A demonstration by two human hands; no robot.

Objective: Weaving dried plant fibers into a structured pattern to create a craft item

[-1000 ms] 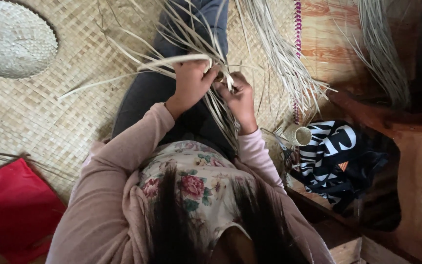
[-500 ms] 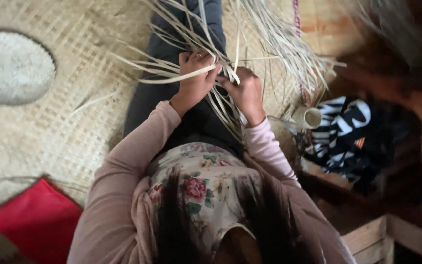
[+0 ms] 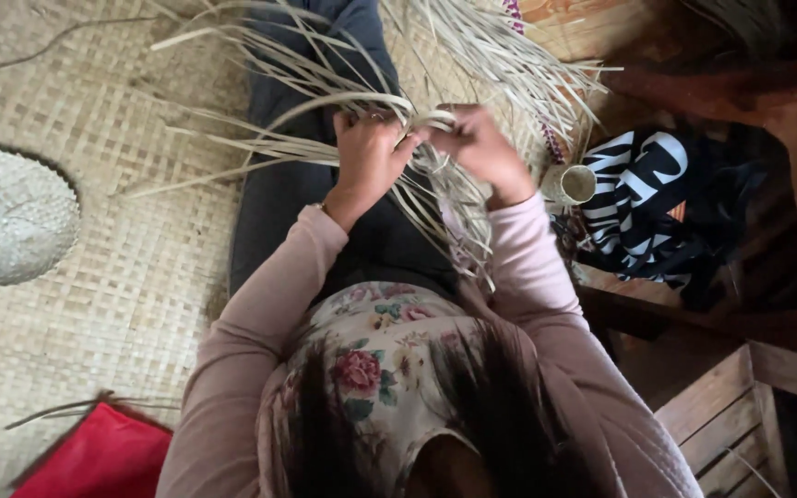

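My left hand [image 3: 368,157] and my right hand [image 3: 479,148] meet above my lap, both closed on pale dried leaf strips [image 3: 306,101] that fan out to the left and upward. More loose strips [image 3: 500,55] spread toward the top right. A few strips hang down between my wrists over my dark trousers [image 3: 279,194]. Pink sleeves cover both my arms.
I sit on a woven straw mat [image 3: 113,277]. A round woven disc [image 3: 11,217] lies at the left. A red cloth [image 3: 103,456] is at the bottom left. At the right are a small roll [image 3: 572,183], a black-and-white striped bag [image 3: 643,194] and wooden furniture [image 3: 731,415].
My hands have moved closer together on the strips, the right hand rising toward the left. The view has shifted, so the woven disc and red cloth sit lower in frame.
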